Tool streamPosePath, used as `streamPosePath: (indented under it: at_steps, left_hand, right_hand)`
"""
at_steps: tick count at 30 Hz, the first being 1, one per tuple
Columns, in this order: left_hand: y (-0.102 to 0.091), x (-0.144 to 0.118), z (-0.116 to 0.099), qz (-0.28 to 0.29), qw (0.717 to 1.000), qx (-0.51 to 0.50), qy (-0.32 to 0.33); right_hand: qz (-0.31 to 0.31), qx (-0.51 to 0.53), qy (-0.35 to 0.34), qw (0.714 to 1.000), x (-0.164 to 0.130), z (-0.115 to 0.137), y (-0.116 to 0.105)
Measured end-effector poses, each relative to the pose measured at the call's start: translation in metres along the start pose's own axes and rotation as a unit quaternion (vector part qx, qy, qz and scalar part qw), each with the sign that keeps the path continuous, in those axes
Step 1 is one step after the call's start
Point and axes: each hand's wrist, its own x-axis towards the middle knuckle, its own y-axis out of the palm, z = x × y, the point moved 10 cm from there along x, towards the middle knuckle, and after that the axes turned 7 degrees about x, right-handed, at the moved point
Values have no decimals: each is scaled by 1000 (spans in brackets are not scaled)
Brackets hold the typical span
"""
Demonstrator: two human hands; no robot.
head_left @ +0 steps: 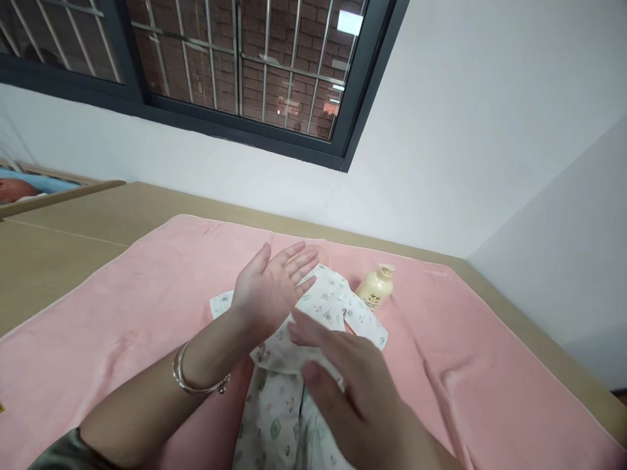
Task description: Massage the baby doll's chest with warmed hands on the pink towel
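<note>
We saw a soft white printed baby garment lying flat on a pink fleecy towel, near a rounded cream bottle. Our left hand hovered palm-up, fingers spread, holding nothing; our right hand was flat and open over the garment.
</note>
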Motion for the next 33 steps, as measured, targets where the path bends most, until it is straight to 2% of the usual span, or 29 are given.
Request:
streamPosePath:
  at_steps: [2, 5, 8, 11, 14, 18, 20, 25, 28, 31, 33]
  left_hand:
    - [-7, 12, 5, 5, 1000, 20, -1]
    - [-30, 32, 10, -30, 991, 115, 60]
    - [-53, 50, 29, -68, 953, 281, 88]
    - [-68, 59, 48, -95, 911, 386, 104]
    - [-69, 60, 55, -94, 871, 459, 150]
    - [-72, 58, 61, -94, 841, 499, 189]
    - [-75, 57, 62, -105, 822, 518, 212]
    - [-78, 58, 69, -114, 778, 571, 236]
    - [-81, 58, 71, -118, 770, 579, 241]
    - [-83, 58, 71, -120, 770, 576, 247]
    - [-83, 59, 70, -120, 770, 575, 250]
  right_hand:
    - [-34, 27, 58, 997, -1, -21, -23]
    - [-79, 26, 150, 985, 3, -72, -40]
    - [-76, 18, 211, 974, 15, -123, -30]
    - [-46, -6, 219, 975, 28, -153, -5]
    - [-46, -33, 196, 979, 34, -165, 20]
    - [-33, -61, 145, 987, 35, -177, 47]
    - [-16, -68, 139, 988, 35, -189, 53]
    - [-9, -110, 251, 962, 29, -225, 44]
    - [14, -164, 287, 944, 25, -217, 47]
    - [65, -179, 218, 957, 29, -189, 66]
    - [90, -165, 172, 967, 32, -180, 75]
